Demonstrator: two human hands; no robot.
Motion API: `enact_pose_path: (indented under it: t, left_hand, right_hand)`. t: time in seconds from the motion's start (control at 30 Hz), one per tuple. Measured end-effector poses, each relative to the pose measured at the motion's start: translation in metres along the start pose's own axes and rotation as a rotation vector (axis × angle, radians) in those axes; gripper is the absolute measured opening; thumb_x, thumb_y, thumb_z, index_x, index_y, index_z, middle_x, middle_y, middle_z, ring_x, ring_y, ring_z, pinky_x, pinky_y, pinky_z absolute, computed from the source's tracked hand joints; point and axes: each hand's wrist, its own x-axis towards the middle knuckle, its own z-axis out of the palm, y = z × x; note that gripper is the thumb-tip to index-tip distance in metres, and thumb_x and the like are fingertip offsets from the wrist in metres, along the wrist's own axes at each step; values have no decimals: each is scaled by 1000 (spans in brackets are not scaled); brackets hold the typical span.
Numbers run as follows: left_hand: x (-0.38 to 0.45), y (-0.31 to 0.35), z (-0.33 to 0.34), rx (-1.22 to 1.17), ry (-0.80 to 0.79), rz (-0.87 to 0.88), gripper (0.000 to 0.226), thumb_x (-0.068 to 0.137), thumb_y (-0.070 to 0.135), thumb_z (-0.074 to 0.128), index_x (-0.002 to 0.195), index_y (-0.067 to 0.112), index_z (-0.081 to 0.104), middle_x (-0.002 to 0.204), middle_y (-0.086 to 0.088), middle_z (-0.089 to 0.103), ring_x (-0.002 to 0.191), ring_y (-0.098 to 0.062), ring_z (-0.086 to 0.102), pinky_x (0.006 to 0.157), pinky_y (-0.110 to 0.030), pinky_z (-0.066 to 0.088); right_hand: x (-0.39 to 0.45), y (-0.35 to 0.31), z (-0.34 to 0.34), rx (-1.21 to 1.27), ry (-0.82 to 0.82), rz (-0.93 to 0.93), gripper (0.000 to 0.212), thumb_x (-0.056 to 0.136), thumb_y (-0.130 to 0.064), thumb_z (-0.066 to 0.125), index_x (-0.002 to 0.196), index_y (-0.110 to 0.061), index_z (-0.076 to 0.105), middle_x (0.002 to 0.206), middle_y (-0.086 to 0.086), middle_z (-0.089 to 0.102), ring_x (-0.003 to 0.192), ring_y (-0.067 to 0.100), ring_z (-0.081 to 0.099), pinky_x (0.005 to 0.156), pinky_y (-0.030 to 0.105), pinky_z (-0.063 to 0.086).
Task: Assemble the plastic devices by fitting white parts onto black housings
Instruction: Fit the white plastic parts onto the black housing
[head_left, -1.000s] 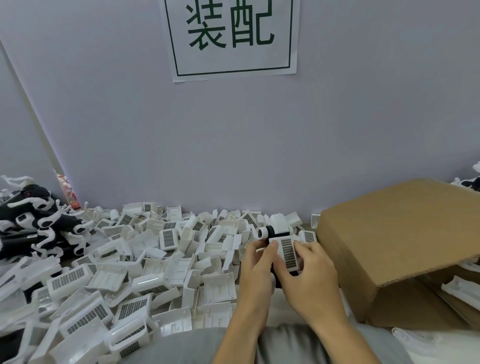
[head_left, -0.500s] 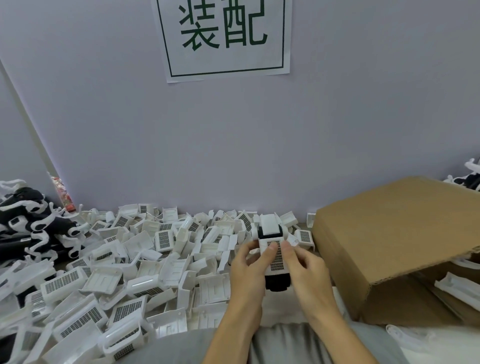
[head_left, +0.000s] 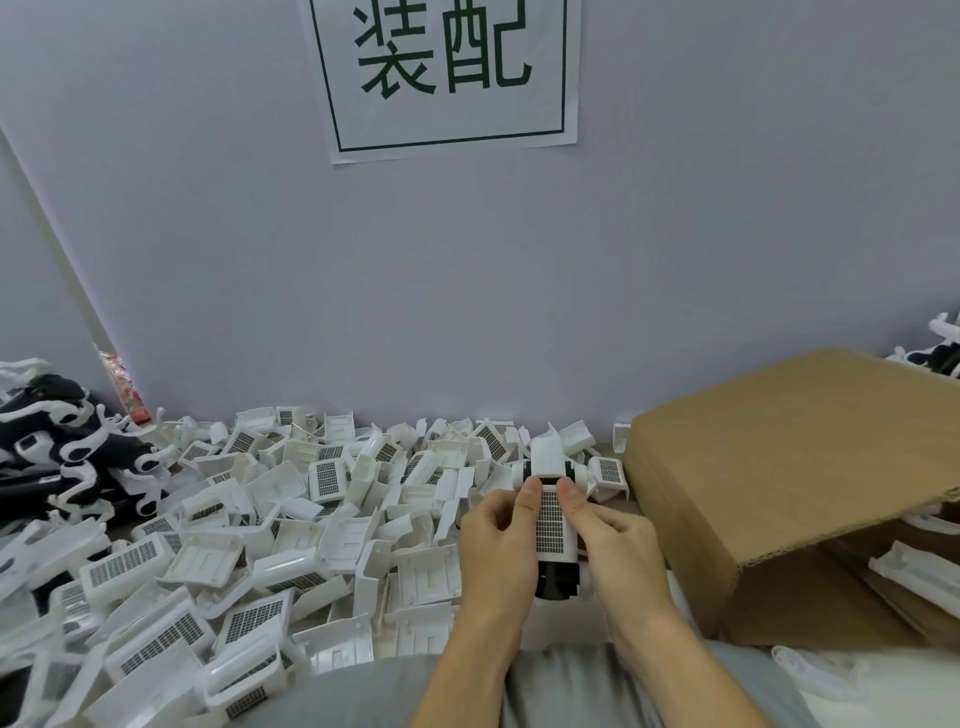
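A black housing (head_left: 557, 579) with a white part (head_left: 552, 522) lying along its top is held just in front of the person, above the near edge of the work surface. The white part carries a dark grid panel; no lettering can be read on it. A second white piece (head_left: 545, 456) stands up at its far end.

On the pale lilac wall (head_left: 675, 260) hangs a white paper sign (head_left: 447, 78) with a thin green border and two large green characters, 装配.

The surface is mostly buried: a heap of loose white parts (head_left: 260, 519) with the same grid panels spreads across the left and centre, a pile of black and white pieces (head_left: 62, 441) sits at the far left, and an open cardboard box (head_left: 779, 493) lies on its side at the right.

The left hand (head_left: 498, 545) curls around the left side of the device, its thumb pressed on the top of the white part. The right hand (head_left: 618, 540) grips the right side likewise, its thumb beside the other.
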Motion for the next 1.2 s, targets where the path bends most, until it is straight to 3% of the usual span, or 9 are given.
enact_pose_path:
  t: [0.1, 0.23, 0.37, 0.47, 0.57, 0.7, 0.87, 1.1, 1.2]
  left_hand:
    - [1, 0, 1, -11, 25, 9, 31, 98, 29, 62, 79, 7, 70, 65, 2, 69, 62, -10, 64, 57, -27, 50]
    - [1, -1, 2, -41, 27, -2, 31, 97, 30, 64, 81, 5, 72, 67, 0, 70, 65, -12, 65, 61, -26, 51]
    - [-1, 1, 1, -132, 55, -8, 31, 95, 33, 66, 81, 8, 77, 77, -10, 75, 69, -17, 69, 66, -33, 54]
    - [2, 0, 1, -166, 55, -27, 28, 96, 31, 65, 82, 9, 77, 81, -13, 75, 69, -17, 69, 64, -31, 55]
    - [3, -2, 3, -159, -25, -33, 17, 96, 22, 65, 89, 14, 79, 83, -4, 78, 75, -13, 73, 65, -24, 56]
    - [3, -6, 4, -59, -59, 26, 18, 99, 15, 61, 93, 18, 77, 84, 1, 78, 79, -8, 73, 66, -18, 54]
    - [7, -10, 2, 43, 15, 34, 24, 99, 16, 62, 80, 20, 76, 75, 0, 75, 76, -14, 69, 75, -34, 55]
    - [4, -9, 1, 25, -42, 88, 19, 97, 23, 65, 84, 18, 78, 75, 4, 76, 72, -4, 69, 64, -18, 50]
    - [3, -8, 4, -25, -119, 54, 16, 97, 21, 65, 93, 16, 79, 82, 1, 77, 78, -8, 72, 67, -20, 53]
  right_hand:
    - [0, 2, 1, -51, 33, -3, 32, 88, -41, 69, 72, -16, 81, 75, 9, 77, 77, 26, 76, 77, 45, 61]
    - [-1, 1, 6, -105, 64, -41, 37, 85, -47, 66, 66, -19, 80, 67, 5, 75, 62, 12, 71, 60, 27, 56]
    - [-1, 4, 6, -122, 13, -11, 55, 90, -52, 59, 77, -2, 76, 79, 20, 74, 70, 25, 69, 73, 39, 56]
    - [-1, 7, 6, -148, -14, 12, 49, 95, -49, 55, 76, -10, 79, 80, 9, 77, 81, 24, 74, 80, 40, 56]
    - [1, 7, 6, -140, 23, -5, 45, 99, -41, 54, 79, -10, 80, 84, 13, 77, 81, 18, 72, 79, 42, 55]
    - [1, 6, 3, -93, 5, -11, 40, 99, -39, 56, 75, -19, 81, 78, 2, 78, 77, 14, 75, 70, 29, 56]
    - [1, 6, 1, -249, 31, -126, 49, 95, -38, 62, 52, -16, 70, 45, -8, 58, 44, -1, 49, 46, 11, 36]
    - [2, 6, 1, -204, 88, -166, 49, 91, -46, 61, 48, -24, 71, 41, -10, 52, 42, -1, 44, 45, 11, 35]
    - [2, 6, 0, -123, 138, -113, 52, 89, -51, 61, 47, -21, 70, 41, -10, 51, 39, 1, 44, 42, 11, 36]
